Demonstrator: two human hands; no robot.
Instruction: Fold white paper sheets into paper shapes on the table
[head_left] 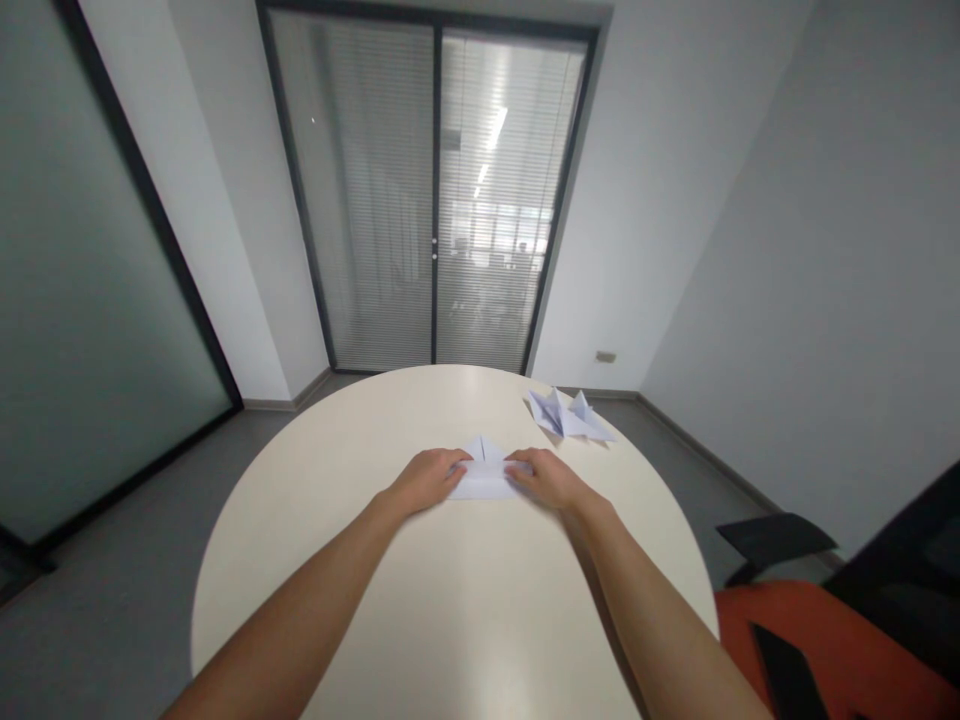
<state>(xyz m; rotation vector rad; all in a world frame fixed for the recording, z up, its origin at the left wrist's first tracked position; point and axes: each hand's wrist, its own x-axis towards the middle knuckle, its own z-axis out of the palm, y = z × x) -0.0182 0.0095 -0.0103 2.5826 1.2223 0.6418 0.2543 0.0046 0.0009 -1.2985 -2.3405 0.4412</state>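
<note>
Leftmost on the round tabletop [450, 600], left hand [429, 480] is partly curled, with fingertips and thumb at the left end of a folded white sheet [484, 484]. Cannot tell whether it pinches the paper or only presses it down.

Sheet: flat, mid-table between the hands. Long straight edge on the near side; pointed flaps meet at a peak on the far side, with a dark slit between them.

Right hand [551, 478]: similarly half-closed, fingers over the sheet's right end, covering part of it. Pinch or press, again cannot tell.

Risks (judged): uneven pressure from the two hands could skew the straight band. If the ends are pulled apart, the slit could widen or the flaps slip out of line. A hard press before the layers match would set a crooked crease; sideways drag could wrinkle thin paper.

Far right: folded paper shapes [562, 415] with upright points, near the table's edge. A careless sweep of the right forearm could crush them or knock them off.
</note>
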